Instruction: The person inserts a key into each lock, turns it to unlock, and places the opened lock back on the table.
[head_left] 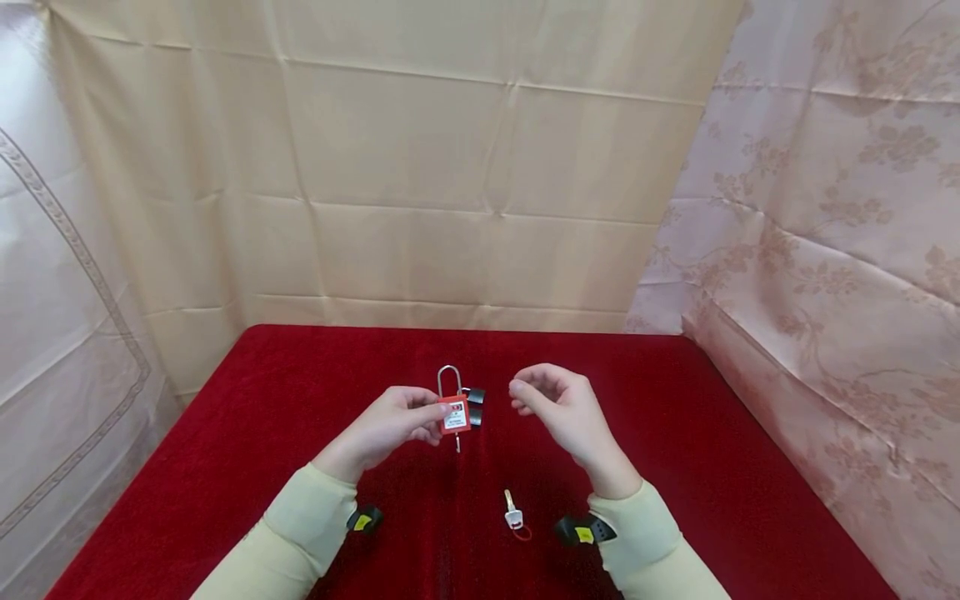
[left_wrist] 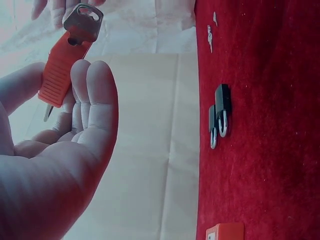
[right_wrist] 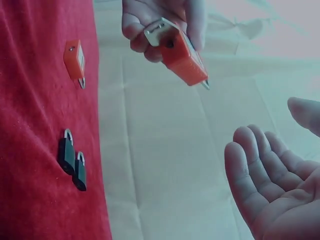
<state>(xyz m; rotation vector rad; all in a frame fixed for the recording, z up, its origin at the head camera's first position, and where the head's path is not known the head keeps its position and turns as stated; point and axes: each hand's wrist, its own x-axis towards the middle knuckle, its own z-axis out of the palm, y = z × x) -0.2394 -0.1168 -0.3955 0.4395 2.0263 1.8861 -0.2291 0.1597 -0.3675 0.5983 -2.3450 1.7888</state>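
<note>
My left hand (head_left: 393,427) pinches a red padlock (head_left: 456,417) by its body, thumb on the white label, shackle pointing up. A key (head_left: 457,443) sticks out of the padlock's bottom; its metal head (left_wrist: 84,22) shows large in the left wrist view. My right hand (head_left: 572,417) is held to the right of the padlock, touching nothing, its fingers relaxed and bent; the right wrist view shows that hand (right_wrist: 280,185) with its palm bare.
Two black padlocks (left_wrist: 223,102) lie on the red cloth (head_left: 300,367), behind the held padlock in the head view. A second red padlock (right_wrist: 75,60) lies on the cloth too. Nearer me is a key (head_left: 513,512) with a red ring.
</note>
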